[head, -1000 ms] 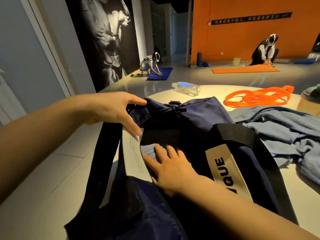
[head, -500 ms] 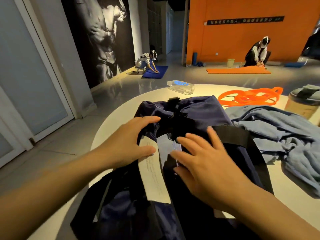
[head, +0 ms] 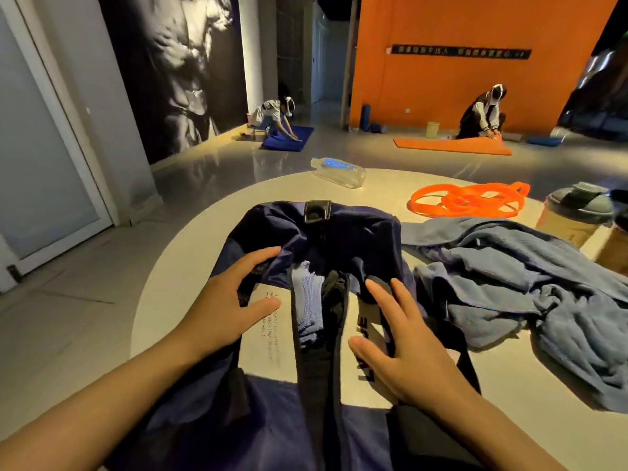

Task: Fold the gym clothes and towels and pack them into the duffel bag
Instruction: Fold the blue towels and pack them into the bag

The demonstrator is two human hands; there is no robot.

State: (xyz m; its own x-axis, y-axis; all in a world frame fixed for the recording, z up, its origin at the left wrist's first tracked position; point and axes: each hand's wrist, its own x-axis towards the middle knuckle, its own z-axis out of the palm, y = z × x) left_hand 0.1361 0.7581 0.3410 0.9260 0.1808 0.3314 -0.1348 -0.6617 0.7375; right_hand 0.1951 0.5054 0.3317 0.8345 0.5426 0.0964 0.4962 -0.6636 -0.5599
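A navy duffel bag (head: 356, 232) lies on a round white table (head: 183, 273), its opening running towards me. Folded light blue cloth (head: 307, 300) and something black show inside the gap. My left hand (head: 224, 311) rests with spread fingers on the bag's left side, its thumb on a white printed panel. My right hand (head: 407, 351) lies on the right side, fingers over a black strap and a white label. A crumpled pile of blue-grey clothes or towels (head: 509, 283) sits on the table just right of the bag.
Orange resistance bands (head: 469, 200), a lying clear water bottle (head: 339, 171) and a lidded shaker cup (head: 574, 212) are at the table's far side. Two people kneel at mats on the floor beyond. A door and wall are at left.
My right hand came out of the bag's opening and now lies on its right side. My left hand moved from the far rim onto the left side. The opening now shows the blue cloth.
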